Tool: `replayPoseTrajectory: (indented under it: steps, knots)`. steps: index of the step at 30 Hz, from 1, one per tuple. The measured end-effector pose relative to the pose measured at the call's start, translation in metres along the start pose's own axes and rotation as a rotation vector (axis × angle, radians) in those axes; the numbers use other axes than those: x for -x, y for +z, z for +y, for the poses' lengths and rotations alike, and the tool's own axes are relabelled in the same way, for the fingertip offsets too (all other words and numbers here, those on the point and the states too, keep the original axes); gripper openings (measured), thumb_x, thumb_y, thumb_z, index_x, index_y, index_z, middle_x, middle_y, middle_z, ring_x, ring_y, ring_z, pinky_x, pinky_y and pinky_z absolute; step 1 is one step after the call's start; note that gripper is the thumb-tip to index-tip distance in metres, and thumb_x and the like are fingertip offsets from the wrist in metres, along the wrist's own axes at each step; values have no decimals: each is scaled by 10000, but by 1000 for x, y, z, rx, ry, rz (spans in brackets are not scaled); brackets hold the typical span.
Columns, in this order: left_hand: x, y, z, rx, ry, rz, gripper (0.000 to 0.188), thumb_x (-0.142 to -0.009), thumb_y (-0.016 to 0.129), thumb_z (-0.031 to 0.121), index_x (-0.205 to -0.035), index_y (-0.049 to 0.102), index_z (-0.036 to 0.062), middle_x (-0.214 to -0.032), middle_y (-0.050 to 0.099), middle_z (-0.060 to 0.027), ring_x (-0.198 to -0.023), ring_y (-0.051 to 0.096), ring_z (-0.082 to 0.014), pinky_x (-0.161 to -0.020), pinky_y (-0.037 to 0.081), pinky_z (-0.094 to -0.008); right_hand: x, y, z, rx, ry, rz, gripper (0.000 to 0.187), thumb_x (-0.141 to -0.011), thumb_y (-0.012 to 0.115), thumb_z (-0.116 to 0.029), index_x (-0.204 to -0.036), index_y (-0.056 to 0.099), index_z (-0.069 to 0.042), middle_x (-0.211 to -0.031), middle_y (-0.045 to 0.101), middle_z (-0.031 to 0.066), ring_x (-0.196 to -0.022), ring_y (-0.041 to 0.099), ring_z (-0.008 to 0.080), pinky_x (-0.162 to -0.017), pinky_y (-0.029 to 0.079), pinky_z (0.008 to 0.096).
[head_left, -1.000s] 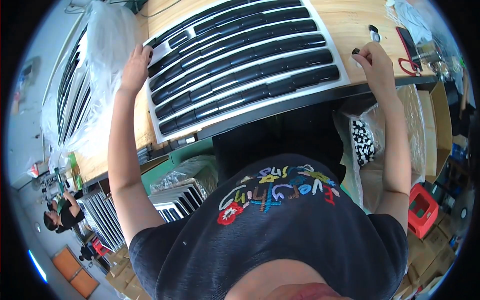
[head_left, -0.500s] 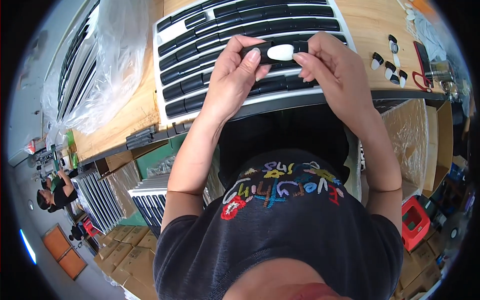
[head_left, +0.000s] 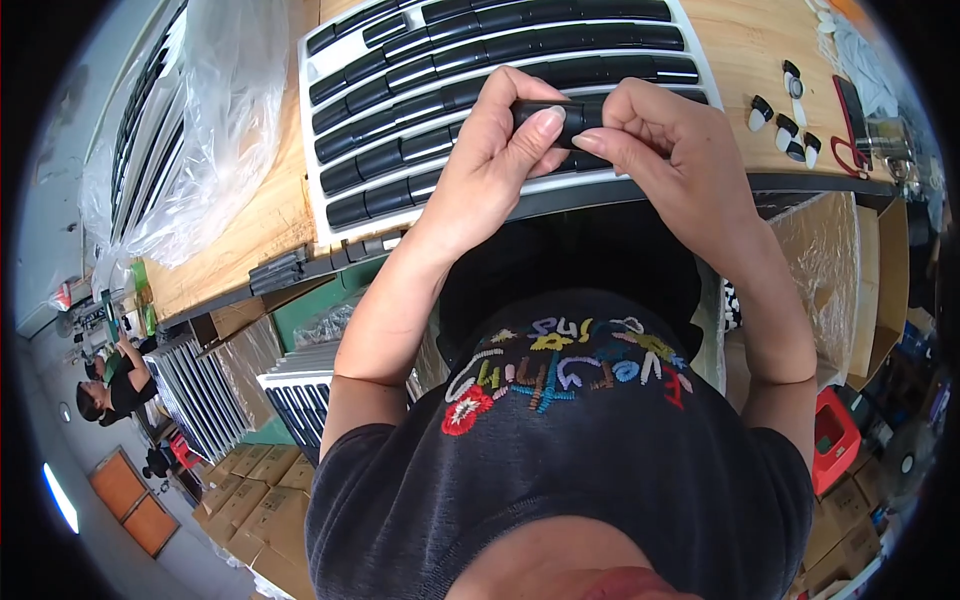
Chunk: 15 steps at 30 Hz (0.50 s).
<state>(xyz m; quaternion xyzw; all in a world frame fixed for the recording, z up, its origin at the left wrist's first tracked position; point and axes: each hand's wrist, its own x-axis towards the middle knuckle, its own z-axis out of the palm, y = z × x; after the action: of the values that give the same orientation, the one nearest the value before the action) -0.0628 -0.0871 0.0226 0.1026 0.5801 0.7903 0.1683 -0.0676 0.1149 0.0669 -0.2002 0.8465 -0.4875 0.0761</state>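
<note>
A small black cylindrical part [head_left: 571,120] is held between both hands above the tray. My left hand [head_left: 488,155] grips its left end, with the thumb lying along the top. At the other end, my right hand [head_left: 672,135] pinches it between thumb and curled fingers, which hide much of that side. Under the hands lies a white tray [head_left: 316,190] with rows of black cylindrical parts [head_left: 590,70]. One short part [head_left: 386,30] sits beside a gap in an upper row.
Several small black-and-white pieces [head_left: 761,112] lie on the wooden table [head_left: 735,60] at right, near a dark red-edged phone-like object [head_left: 848,112]. Plastic-wrapped trays [head_left: 190,130] stand at left. Open cartons [head_left: 820,270] and a red stool [head_left: 833,440] are below. A person [head_left: 125,375] works far left.
My hands have come closer together and shifted slightly right. The white oval face seen on the black part no longer shows; its dark side faces up between my thumbs.
</note>
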Motion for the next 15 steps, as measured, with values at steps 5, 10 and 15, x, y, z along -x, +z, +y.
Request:
replayPoseTrajectory:
  steps: [5,10,15]
  knots:
    - [4,6,1,73,-22,-56,180,-1045,518,171,-1162,472,42,-1020,449,-15,-780,416,-91,-721,411,-239,6,3,0,-172,-29,29,199,-937,648,-68,-779,531,-37,-617,472,-30,-579,415,22,-516,305,215]
    - [6,10,-11,233,9,-31,169,-1045,517,179,-1142,459,54,-1008,455,-14,-771,417,-93,-702,389,-244,3,11,12,-135,-56,25,193,-933,642,-68,-784,524,-36,-621,485,-25,-576,432,30,-515,327,218]
    - [-20,-8,-21,-259,-43,16,204,-1037,521,149,-1184,413,59,-943,500,-49,-754,449,-97,-705,410,-243,-28,4,52,-119,-16,-65,222,-967,614,-157,-799,528,-40,-670,500,-31,-637,474,50,-574,373,235]
